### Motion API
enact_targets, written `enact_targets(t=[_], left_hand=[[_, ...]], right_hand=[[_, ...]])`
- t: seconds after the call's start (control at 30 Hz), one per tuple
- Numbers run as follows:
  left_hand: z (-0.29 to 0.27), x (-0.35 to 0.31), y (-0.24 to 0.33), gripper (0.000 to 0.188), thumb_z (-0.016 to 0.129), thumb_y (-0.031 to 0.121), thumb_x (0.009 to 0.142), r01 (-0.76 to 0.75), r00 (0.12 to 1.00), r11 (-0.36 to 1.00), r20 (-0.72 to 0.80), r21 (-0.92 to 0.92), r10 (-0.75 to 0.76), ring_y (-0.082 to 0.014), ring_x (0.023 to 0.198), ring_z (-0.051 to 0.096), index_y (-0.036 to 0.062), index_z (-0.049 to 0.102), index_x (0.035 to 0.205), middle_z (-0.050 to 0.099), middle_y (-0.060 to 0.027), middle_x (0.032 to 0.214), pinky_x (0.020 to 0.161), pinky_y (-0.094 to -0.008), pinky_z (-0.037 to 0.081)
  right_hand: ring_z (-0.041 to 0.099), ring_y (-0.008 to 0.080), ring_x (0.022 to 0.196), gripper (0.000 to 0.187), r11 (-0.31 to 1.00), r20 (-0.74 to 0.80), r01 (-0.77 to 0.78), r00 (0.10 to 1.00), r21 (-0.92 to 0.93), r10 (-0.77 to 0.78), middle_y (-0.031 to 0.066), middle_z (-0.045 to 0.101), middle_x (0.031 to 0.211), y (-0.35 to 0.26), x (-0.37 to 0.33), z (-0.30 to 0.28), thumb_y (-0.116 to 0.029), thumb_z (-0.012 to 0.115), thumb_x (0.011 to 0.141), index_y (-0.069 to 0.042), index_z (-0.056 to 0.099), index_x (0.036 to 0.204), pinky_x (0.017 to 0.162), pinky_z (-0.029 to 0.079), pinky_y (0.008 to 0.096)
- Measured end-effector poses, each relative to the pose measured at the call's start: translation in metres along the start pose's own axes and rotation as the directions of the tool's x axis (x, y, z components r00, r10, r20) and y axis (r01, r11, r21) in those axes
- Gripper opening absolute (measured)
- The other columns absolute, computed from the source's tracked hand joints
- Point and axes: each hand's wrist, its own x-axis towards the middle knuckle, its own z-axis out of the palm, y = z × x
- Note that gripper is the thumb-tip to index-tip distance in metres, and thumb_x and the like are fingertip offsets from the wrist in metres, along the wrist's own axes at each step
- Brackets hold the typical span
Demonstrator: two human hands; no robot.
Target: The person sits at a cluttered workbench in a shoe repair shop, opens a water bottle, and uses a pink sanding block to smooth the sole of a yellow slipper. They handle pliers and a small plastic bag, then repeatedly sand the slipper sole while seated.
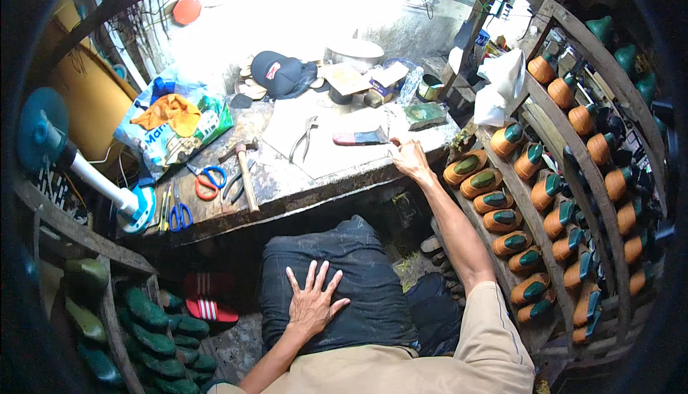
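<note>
Right hand is reaching to the near right end of a red-and-black tool, its fingers partly curled; whether they are gripping anything, I cannot tell. That tool is lying on a pale sheet spread over the table. On the person's side of the tool, lower down, the left hand is resting palm down with fingers spread on dark cloth, grasping nothing.

Just left of the tool, pliers are lying on the sheet; farther left of it, a hammer and red-and-blue-handled scissors are lying on the table. Beyond the tool and to its left, a dark cap is sitting among clutter. To the tool's right, a green block is lying near the table's edge. Well to the tool's right, brown-and-green shoes are lining a wooden rack. Far left of the tool, an orange cloth is lying over a plastic bag.
</note>
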Motion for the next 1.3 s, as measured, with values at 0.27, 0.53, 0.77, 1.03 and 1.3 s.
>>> enact_targets(t=[0.27,0.53,0.77,1.03,1.3], left_hand=[[0.015,0.021,-0.020,0.061,0.057,0.060,0.110,0.052,0.999,0.993,0.007,-0.101,-0.052,-0.0316,0.160,0.044,0.0170,0.068,0.153,0.057,-0.0114,0.165,0.132,-0.0765,0.009],[-0.002,0.050,-0.033,0.053,0.070,0.053,0.105,0.100,0.993,0.985,0.081,-0.138,-0.089,-0.0301,0.154,0.051,0.0166,0.074,0.144,0.063,-0.0094,0.157,0.129,-0.0799,0.014],[0.001,0.074,-0.038,0.048,0.075,0.050,0.102,0.134,0.984,0.976,0.139,-0.173,-0.110,-0.0284,0.151,0.054,0.0172,0.077,0.137,0.066,-0.0068,0.151,0.129,-0.0804,0.014],[-0.029,0.095,-0.040,0.033,0.085,0.019,0.091,0.097,0.976,0.852,-0.119,-0.515,-0.183,-0.0310,0.134,0.067,0.0103,0.080,0.123,0.074,-0.0089,0.134,0.126,-0.0689,0.030],[-0.076,0.260,-0.049,0.036,0.081,0.015,0.100,-0.162,0.873,0.700,-0.431,-0.696,-0.227,-0.0423,0.121,0.070,-0.0010,0.069,0.129,0.074,-0.0210,0.123,0.107,-0.0470,0.054]], right_hand=[[0.076,0.0454,0.108,0.033,0.998,-0.287,0.066,0.956,-0.003,-0.064,0.0286,0.078,0.114,0.053,0.120,0.043,-0.014,0.068,0.094,0.004,0.074,0.121,0.098,0.059,0.0526],[0.077,0.0437,0.112,0.049,0.828,-0.317,-0.550,0.770,0.108,0.553,0.0286,0.078,0.117,0.179,0.279,0.062,-0.033,0.085,0.089,0.007,0.074,0.115,0.097,0.060,0.0517],[0.081,0.0315,0.075,0.047,0.656,-0.198,-0.709,0.626,0.257,0.754,0.0137,0.083,0.089,0.204,0.315,0.072,-0.042,0.088,0.089,0.000,0.083,0.108,0.087,0.063,0.0497],[0.067,0.0205,0.049,0.051,0.844,-0.480,-0.256,0.728,0.472,0.489,0.0120,0.068,0.077,0.142,0.279,0.037,-0.027,0.092,0.088,0.006,0.061,0.110,0.041,0.051,0.0348],[0.072,0.0155,0.074,0.062,0.937,-0.438,0.112,0.898,0.331,0.048,0.0172,0.071,0.120,0.010,0.095,0.019,-0.017,0.092,0.093,0.007,0.055,0.137,0.056,0.059,0.0302]])
